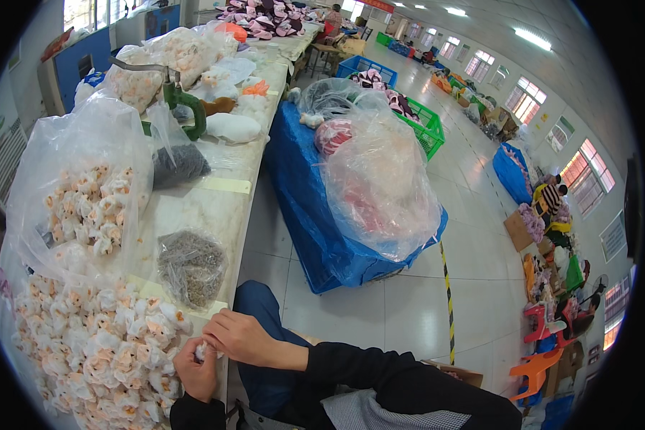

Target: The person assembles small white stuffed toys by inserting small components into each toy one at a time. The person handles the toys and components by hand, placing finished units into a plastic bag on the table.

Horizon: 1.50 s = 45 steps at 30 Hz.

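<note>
My left hand (196, 371) and my right hand (242, 337) meet at the near edge of the table, fingers closed together. Between them they pinch a small white fluffy plush piece (202, 351), mostly covered by the fingers. Beside my left hand spreads a big heap of white and peach plush pieces (97, 344) with small dark spots. A see-through plastic bag (86, 208) behind the heap contains more of the same kind. Just beyond my hands lies a small plastic bag of grey-brown granules (191, 266).
Farther along the table (218, 204) stand a bag of dark grains (179, 163) and a green hand press (186, 107) with a lever. To the right sits a blue-covered bin (308, 229) topped with stuffed plastic bags (380, 179). Green and blue crates (426, 125) stand behind it.
</note>
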{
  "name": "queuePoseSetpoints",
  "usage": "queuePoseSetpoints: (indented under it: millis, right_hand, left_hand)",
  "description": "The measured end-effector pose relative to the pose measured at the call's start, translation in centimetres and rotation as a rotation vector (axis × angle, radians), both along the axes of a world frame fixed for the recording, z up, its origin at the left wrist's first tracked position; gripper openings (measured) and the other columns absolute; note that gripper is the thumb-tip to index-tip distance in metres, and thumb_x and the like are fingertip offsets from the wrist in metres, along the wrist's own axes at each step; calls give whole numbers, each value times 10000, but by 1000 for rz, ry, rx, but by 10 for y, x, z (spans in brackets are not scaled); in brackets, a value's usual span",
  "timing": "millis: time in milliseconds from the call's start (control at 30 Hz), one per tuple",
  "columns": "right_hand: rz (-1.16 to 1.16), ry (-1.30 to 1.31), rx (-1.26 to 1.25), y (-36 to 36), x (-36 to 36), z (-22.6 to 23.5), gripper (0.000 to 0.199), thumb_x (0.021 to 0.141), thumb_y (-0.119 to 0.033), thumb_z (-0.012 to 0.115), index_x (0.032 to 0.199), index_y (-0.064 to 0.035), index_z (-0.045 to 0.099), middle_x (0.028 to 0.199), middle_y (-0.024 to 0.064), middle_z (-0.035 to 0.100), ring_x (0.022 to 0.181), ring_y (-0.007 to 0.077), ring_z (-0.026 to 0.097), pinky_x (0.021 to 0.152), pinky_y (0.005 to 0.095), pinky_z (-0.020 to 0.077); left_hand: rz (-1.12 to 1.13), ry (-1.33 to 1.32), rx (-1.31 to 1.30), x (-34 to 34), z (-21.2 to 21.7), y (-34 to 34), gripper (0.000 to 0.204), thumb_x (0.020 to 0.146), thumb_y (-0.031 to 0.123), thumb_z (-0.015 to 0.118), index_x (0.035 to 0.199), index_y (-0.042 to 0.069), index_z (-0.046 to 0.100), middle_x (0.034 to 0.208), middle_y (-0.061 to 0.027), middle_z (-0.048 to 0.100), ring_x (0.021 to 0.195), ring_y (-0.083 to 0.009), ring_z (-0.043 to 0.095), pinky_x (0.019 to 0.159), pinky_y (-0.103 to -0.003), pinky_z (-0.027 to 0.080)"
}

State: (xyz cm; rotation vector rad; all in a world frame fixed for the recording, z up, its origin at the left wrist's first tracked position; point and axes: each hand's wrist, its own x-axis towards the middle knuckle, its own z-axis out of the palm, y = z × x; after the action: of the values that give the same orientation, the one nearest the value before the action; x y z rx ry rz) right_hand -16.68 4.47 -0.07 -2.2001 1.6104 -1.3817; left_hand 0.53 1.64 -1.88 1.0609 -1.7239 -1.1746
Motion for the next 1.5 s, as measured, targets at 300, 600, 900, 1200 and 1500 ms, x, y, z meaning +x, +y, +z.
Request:
queuePoseSetpoints:
  millis: [300,600,900,1200,1500]
  right_hand:
    - [8,-199,48,7,2,2,105,908,-135,734,951,-51,688,880,76,668,830,277,653,704,379,543]
    - [-17,-213,57,6,2,3,92,930,-148,735,926,-59,717,843,85,681,808,300,666,686,393,549]
    - [49,-108,38,3,-8,8,94,923,-151,748,926,-64,712,832,71,675,803,281,665,676,382,545]
    - [133,-83,32,5,-13,11,107,919,-157,761,946,-67,710,869,70,674,819,285,660,690,385,542]
    - [251,-305,426,3,-27,25,125,935,-130,752,1007,-38,705,920,114,699,818,288,681,720,384,542]
  left_hand:
    - [44,-9,-9,1,6,3,101,889,69,729,928,-23,720,673,-55,626,618,-89,528,557,-289,403]
    - [36,-34,-62,0,14,3,101,865,67,733,897,-29,720,682,-110,647,609,-138,567,581,-319,437]
    - [20,-36,-61,2,13,2,106,847,65,744,894,-26,720,694,-124,650,594,-158,559,574,-320,435]
    - [7,-27,-44,2,15,2,105,848,61,748,905,-25,729,705,-133,663,603,-171,593,581,-316,457]
    - [-9,-70,-76,-1,21,4,103,846,57,736,911,-21,726,704,-144,665,597,-187,621,573,-328,471]
